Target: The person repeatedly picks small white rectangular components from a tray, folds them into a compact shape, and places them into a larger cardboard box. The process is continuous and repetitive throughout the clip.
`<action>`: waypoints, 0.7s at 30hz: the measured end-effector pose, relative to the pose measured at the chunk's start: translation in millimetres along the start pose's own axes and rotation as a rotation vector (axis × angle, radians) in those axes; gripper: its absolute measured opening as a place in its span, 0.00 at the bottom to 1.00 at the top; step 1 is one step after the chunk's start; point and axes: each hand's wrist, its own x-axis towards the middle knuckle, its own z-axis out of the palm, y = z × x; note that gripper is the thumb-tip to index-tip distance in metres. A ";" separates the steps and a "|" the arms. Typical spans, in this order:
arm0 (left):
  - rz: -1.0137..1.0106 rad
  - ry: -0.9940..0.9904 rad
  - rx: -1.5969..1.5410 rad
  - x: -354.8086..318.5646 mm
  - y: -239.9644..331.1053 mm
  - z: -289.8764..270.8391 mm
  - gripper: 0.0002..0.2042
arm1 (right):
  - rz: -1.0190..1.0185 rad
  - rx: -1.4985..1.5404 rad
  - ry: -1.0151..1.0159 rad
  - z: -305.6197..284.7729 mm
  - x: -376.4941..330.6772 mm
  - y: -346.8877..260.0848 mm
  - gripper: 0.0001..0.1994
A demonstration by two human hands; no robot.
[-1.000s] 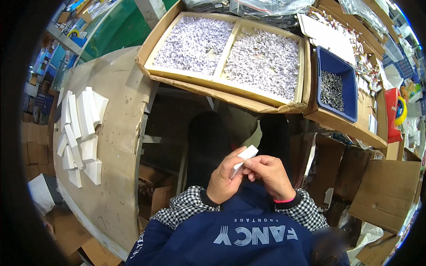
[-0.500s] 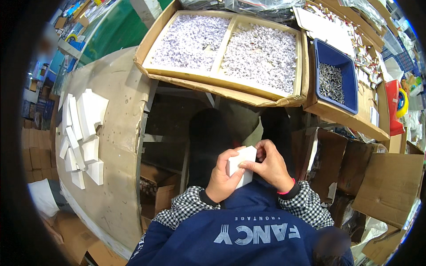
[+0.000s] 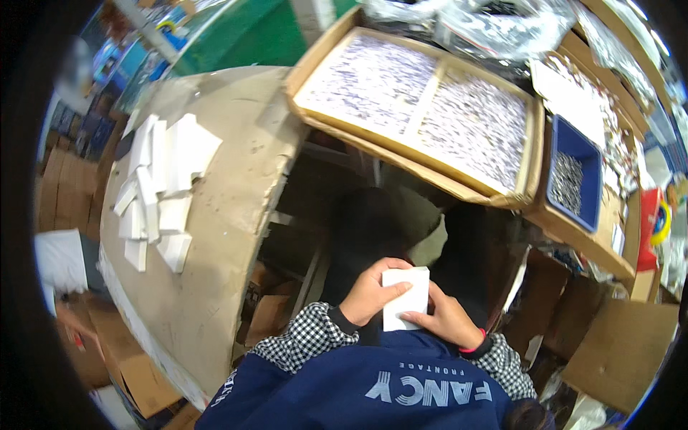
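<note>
A small white box [image 3: 405, 299] is held between both hands, in front of my body and above my lap. My left hand [image 3: 374, 290] grips its left side, thumb lying across the front face. My right hand [image 3: 448, 315] clasps the lower right side, its thumb on the front near the bottom edge. The fingers behind the box are hidden. Away to the left, a loose pile of white boxes [image 3: 159, 188] of the same look lies on the cardboard-topped table [image 3: 236, 193].
Ahead stands a shallow carton [image 3: 408, 158] with two sections of small whitish pieces. Right of it, a blue bin [image 3: 592, 188] contains small metal parts. Open cardboard boxes [image 3: 616, 351] stand at the lower right. Clear plastic bags [image 3: 502, 32] lie at the back.
The view has swung, so the table and trays appear shifted. The white box is now more upright, its broad face toward me. My right fingers have moved from its top corner to its lower right side.
</note>
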 end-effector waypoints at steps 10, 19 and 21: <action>0.064 -0.316 -0.443 -19.1 -20.7 -32.2 0.39 | -0.112 -0.064 0.023 -25.4 4.0 -40.4 0.20; -0.110 -0.262 -0.262 -8.7 -32.0 -46.3 0.24 | -0.108 -0.235 -0.325 -5.3 69.2 -211.4 0.26; -0.047 -0.303 -0.239 -5.5 -37.7 -49.4 0.26 | -0.321 -0.106 -0.371 18.6 93.4 -248.3 0.24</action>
